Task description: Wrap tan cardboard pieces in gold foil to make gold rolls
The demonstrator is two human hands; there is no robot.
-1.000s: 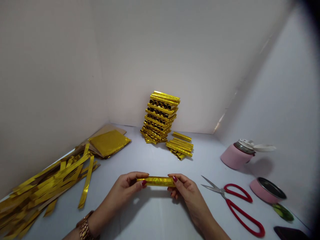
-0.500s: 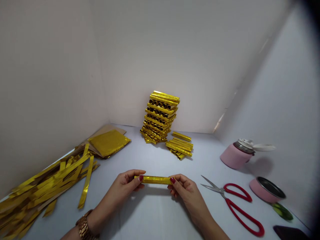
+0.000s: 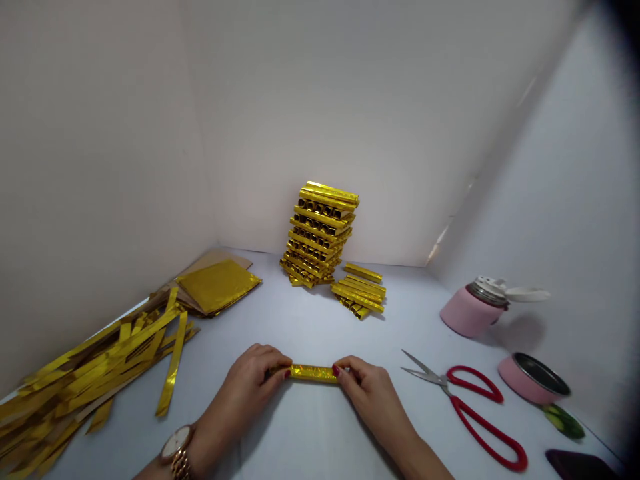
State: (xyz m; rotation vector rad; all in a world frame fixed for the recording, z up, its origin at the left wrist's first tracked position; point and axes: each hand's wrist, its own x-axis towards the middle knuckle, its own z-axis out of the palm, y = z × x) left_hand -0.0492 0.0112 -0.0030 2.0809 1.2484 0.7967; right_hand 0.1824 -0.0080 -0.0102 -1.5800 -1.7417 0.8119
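Head camera looks down on a small gold foil roll (image 3: 314,373) lying low on the white counter (image 3: 310,433), pinched at each end: the left hand (image 3: 250,380) grips its left end with fingertips closed on it, the right hand (image 3: 367,393) does the same at the right end. The roll looks fully wrapped and pressed flat against the counter.

Judging by what lies about, a good share of the work is behind: a tall criss-crossed stack of gold rolls (image 3: 323,233) stands against the back wall, with a short loose pile of rolls (image 3: 360,293) just beside it. Plenty is left too: a heap of gold foil strips (image 3: 85,380) sprawls at the left, and square gold foil sheets (image 3: 217,285) sit behind it.

To the right lie red-handled scissors (image 3: 465,407), a pink jar (image 3: 475,310) with its flip lid open, and a pink metal-lined cup (image 3: 535,380); what either holds I cannot tell.
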